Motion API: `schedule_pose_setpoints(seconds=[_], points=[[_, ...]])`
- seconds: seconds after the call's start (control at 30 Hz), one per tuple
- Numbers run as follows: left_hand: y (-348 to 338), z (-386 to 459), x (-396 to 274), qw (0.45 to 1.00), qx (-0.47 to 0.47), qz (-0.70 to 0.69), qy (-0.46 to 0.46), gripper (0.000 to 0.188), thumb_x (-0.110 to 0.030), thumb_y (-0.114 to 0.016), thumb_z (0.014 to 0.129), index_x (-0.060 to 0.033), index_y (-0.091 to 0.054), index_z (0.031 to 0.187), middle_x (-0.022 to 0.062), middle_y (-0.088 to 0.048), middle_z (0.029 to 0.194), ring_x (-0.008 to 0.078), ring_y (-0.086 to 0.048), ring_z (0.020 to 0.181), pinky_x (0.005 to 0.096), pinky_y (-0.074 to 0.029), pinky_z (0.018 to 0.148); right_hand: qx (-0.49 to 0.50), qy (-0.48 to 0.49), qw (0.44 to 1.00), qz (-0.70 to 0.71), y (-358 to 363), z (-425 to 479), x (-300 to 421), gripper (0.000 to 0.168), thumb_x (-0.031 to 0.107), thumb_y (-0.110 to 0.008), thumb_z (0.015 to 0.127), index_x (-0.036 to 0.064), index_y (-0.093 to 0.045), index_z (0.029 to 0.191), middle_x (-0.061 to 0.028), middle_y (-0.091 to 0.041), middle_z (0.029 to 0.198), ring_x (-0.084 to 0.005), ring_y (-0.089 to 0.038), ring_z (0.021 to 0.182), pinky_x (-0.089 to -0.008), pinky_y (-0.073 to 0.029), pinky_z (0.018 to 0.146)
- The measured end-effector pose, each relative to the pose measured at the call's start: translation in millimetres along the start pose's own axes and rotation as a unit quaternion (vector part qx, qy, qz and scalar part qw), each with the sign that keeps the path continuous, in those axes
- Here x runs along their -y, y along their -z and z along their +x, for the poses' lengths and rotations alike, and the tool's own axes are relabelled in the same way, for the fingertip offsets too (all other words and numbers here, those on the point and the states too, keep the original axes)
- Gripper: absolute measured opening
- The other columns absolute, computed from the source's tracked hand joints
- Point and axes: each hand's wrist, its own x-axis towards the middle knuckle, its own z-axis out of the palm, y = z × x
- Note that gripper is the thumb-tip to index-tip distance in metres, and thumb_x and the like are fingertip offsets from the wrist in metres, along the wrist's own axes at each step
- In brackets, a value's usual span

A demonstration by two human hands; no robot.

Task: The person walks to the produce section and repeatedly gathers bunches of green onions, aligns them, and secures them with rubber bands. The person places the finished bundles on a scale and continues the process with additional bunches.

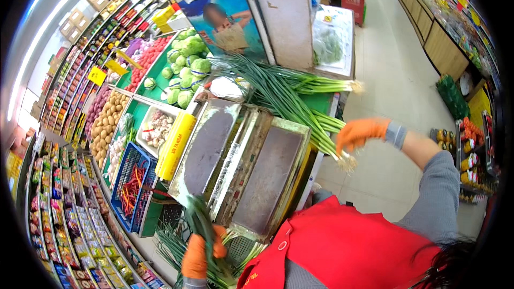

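My right hand [359,134], in an orange glove, is at the root end of a bunch of long scallions [297,108] that lies across the produce counter; blur hides whether its fingers grip the roots. At the lower left, my left hand [204,251], also gloved in orange, is closed around a bunch of dark green scallion leaves [200,224]. Between my hands stands a worn wrapping machine with dark plates [267,180], a yellow roll of plastic wrap [175,146] at its left side. More scallions [170,247] lie below it, over a green perforated crate [243,249].
Round cabbages [184,72], potatoes [106,120] and a tray of garlic [157,126] fill the counter's far side. A blue basket [130,186] holds red chillies. A pillar [285,24] rises behind the scallions. Snack shelves [76,224] run along the left; an aisle [373,60] lies to the right.
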Motion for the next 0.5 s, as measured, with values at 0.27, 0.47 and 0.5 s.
schedule_pose_setpoints(seconds=[0.27,0.47,0.5], points=[[-6.0,178.5,-72.8,0.679,-0.047,0.656,-0.326,0.069,-0.03,-0.08,0.075,-0.0085,-0.053,0.135,0.0155,-0.062,0.12,0.0348,-0.059,0.109,0.042,-0.048,0.09,-0.421,-0.094,0.786,-0.442,-42.6,107.6,-105.7,0.06,0.05,-0.081,0.07,0.002,-0.066,0.101,-0.0199,-0.067,0.095,-0.033,-0.068,0.085,-0.0449,-0.055,0.069],[0.2,315.7,-34.0,0.573,-0.234,0.716,-0.324,0.08,-0.034,-0.078,0.073,-0.0073,-0.044,0.139,0.0153,-0.059,0.119,0.0341,-0.054,0.114,0.0481,-0.039,0.1,-0.522,-0.052,0.819,-0.232,-68.5,164.2,-136.1,0.082,0.032,-0.093,0.059,0.001,-0.051,0.121,-0.0225,-0.055,0.11,-0.0424,-0.063,0.094,-0.0457,-0.056,0.078],[-5.0,328.3,-30.4,0.555,-0.261,0.719,-0.327,0.081,-0.037,-0.077,0.074,-0.0063,-0.043,0.14,0.0153,-0.058,0.124,0.0338,-0.051,0.12,0.0505,-0.033,0.106,-0.504,-0.062,0.832,-0.223,-62.6,165.5,-143.9,0.083,0.028,-0.092,0.059,0.0,-0.048,0.124,-0.0238,-0.053,0.114,-0.0439,-0.062,0.096,-0.0461,-0.055,0.079]])
